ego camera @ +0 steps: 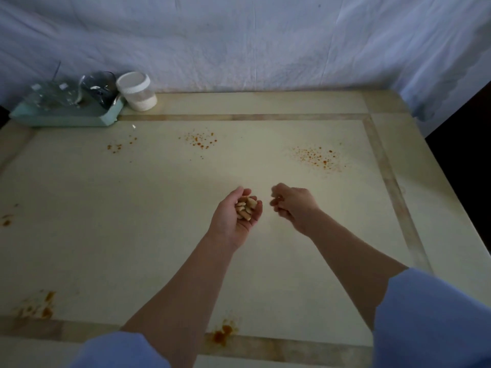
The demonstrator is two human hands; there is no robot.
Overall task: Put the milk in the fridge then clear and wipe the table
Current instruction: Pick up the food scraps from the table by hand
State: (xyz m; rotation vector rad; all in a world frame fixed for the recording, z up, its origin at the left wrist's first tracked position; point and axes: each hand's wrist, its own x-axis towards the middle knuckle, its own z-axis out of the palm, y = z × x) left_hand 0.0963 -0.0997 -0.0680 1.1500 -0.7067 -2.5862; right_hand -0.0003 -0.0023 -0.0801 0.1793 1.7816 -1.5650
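Observation:
My left hand (233, 219) is cupped palm up over the middle of the cream table (106, 213), holding a small heap of pale cereal pieces (245, 207). My right hand (292, 205) hovers just to its right, fingers curled loosely; whether it pinches a piece is unclear. Orange-brown crumbs and stains are scattered on the table: a patch at the far middle (200, 139), one at the far right (316, 158), a smear at the near edge (223, 334), another at the near left (39, 306). No milk or fridge is in view.
A pale green tray (66, 116) at the far left corner carries a glass bowl (57, 94) and a dark glass (99, 86). A white lidded jar (136, 91) stands beside the tray. A white sheet (265, 43) hangs behind the table.

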